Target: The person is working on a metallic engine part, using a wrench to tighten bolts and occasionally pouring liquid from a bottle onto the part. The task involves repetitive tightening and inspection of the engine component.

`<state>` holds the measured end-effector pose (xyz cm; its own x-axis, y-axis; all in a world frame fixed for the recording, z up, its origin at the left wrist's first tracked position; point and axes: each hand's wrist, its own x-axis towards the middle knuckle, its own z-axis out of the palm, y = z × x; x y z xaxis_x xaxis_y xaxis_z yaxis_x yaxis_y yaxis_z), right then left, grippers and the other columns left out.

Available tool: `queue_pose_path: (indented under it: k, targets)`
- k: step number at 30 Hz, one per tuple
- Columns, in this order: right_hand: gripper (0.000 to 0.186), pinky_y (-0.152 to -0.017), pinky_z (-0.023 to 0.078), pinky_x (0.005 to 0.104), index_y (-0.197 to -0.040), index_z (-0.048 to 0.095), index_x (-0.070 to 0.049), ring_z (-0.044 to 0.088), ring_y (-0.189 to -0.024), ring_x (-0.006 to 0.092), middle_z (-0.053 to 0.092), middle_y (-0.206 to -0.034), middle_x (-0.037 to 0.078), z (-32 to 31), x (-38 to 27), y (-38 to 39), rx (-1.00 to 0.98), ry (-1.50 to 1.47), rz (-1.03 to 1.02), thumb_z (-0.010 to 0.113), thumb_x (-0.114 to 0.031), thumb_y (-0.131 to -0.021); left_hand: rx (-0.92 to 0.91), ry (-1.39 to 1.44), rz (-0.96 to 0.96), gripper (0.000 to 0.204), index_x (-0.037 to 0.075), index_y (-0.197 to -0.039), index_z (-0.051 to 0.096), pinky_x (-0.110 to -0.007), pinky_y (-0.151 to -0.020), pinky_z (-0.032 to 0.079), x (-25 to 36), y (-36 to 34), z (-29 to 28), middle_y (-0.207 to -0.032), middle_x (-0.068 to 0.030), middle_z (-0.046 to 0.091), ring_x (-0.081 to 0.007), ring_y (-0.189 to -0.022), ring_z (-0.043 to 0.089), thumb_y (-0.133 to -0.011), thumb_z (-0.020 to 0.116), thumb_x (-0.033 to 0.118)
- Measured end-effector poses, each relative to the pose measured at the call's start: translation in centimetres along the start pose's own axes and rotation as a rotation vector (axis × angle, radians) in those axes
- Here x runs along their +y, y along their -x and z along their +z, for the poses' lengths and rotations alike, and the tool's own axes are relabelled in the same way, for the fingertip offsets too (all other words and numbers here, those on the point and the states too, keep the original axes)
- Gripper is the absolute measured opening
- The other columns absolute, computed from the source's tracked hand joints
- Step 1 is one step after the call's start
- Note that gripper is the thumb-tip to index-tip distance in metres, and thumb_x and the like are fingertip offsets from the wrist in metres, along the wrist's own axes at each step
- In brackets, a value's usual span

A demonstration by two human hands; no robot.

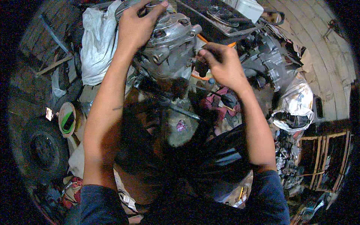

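Note:
A grey metal engine [170, 33], greasy and with a round-edged cover, stands at the far middle. Over its far left part is my left hand [137, 28], thumb and fingers curved around it; the fingertips run up to the picture's upper edge. Beside the engine's right side, my right hand [227, 67] has its thumb and forefinger pinched together near a short stub. Whatever lies between those fingers is too small to make out. Below this hand are a dark cylindrical part and an orange-rimmed dish [201, 76].
A white sack [99, 45] lies left of the engine. Behind and right are a black metal tray [240, 30], another ribbed engine casing [268, 56] and a silvery bag [296, 101]. A tyre [43, 146] and a tub [68, 119] stand at left. Maroon rags [221, 105] lie nearer.

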<state>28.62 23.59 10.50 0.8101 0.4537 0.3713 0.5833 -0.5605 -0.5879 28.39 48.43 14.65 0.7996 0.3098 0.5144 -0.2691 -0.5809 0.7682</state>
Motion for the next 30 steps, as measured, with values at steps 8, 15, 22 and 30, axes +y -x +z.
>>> queue_pose_path:
  k: [8, 15, 22, 30]
  targets:
    - [0.039, -0.085, 0.050, 0.0348, -0.113, 0.062, 0.007, 0.064, -0.094, 0.0241, 0.069, -0.104, 0.019, -5.7, 8.0, 2.8, 0.407, -0.184, 0.346, 0.065, -0.027, -0.094, 0.158, -0.223, 0.261, 0.052, 0.003, -0.127, 0.060, -0.037, -0.101, 0.044, 0.1, 2.8, -0.7, -0.123, -0.0196, 0.064, -0.0305, -0.113, 0.061, -0.088, 0.069, 0.037]
    - [0.027, -0.074, 0.049, 0.0362, -0.100, 0.061, 0.007, 0.056, -0.079, 0.0187, 0.066, -0.091, 0.010, -1.0, 30.5, 10.9, 0.174, -0.099, 0.715, 0.050, -0.011, -0.081, 0.113, -0.273, 0.398, 0.061, 0.008, -0.133, 0.055, -0.041, -0.106, 0.040, 2.3, 5.6, -0.1, -0.133, -0.0195, 0.054, -0.0344, -0.125, 0.051, -0.079, 0.077, 0.028]
    - [0.039, -0.077, 0.049, 0.0442, -0.112, 0.059, -0.001, 0.062, -0.090, 0.0303, 0.067, -0.099, 0.015, 13.8, 36.0, 20.8, 0.016, -0.286, 0.755, 0.063, -0.024, -0.080, 0.085, -0.415, 0.355, 0.064, 0.015, -0.130, 0.058, -0.050, -0.107, 0.036, 2.7, 7.6, 1.2, -0.139, -0.0265, 0.045, -0.0443, -0.128, 0.044, -0.073, 0.080, 0.035]
    - [0.080, -0.095, 0.051, 0.0426, -0.134, 0.046, -0.005, 0.062, -0.109, 0.0262, 0.066, -0.119, 0.012, 18.6, 30.5, 14.6, 0.180, -0.637, 0.524, 0.089, -0.018, -0.068, 0.011, -0.437, 0.396, 0.058, 0.017, -0.127, 0.061, -0.048, -0.111, 0.030, 2.1, 7.7, 0.7, -0.140, -0.0263, 0.044, -0.0435, -0.134, 0.038, -0.072, 0.079, 0.020]
